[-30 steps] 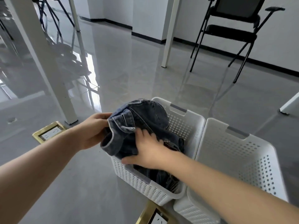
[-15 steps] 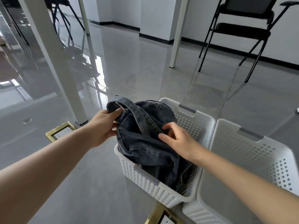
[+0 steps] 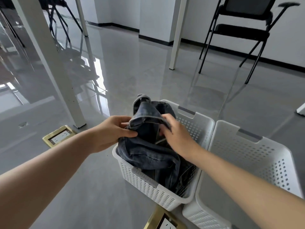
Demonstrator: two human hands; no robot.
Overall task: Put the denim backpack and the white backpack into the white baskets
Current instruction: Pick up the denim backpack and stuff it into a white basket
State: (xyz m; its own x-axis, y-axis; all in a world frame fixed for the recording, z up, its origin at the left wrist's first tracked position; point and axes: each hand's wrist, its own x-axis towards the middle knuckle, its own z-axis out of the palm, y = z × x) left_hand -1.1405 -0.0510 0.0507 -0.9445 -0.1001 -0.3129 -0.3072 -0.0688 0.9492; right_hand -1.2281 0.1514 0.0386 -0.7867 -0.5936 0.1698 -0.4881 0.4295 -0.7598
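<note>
Brass-framed, a floor socket plate [image 3: 59, 136] is seen at the far left on the glossy grey floor [image 3: 132, 68], near the foot of a white table leg [image 3: 49, 63]. Just to its right, the left hand [image 3: 112, 132] is closed on a fold of the denim backpack [image 3: 148, 152], with the thumb laid over the fabric at the bag's left edge. The backpack is seen crumpled inside the left white basket [image 3: 148, 187], its lower part sunk below the rim and its top, with a strap loop, standing above it. The right hand [image 3: 175, 133] is pressed against the upper right side of the bag, the fingers curled around a grey-edged strap; how firmly it is pinched cannot be told. A second white basket [image 3: 250, 162] is set touching the first on its right side, and nothing is seen inside it. Behind, a black folding chair [image 3: 244, 30] is stood near the white wall.
</note>
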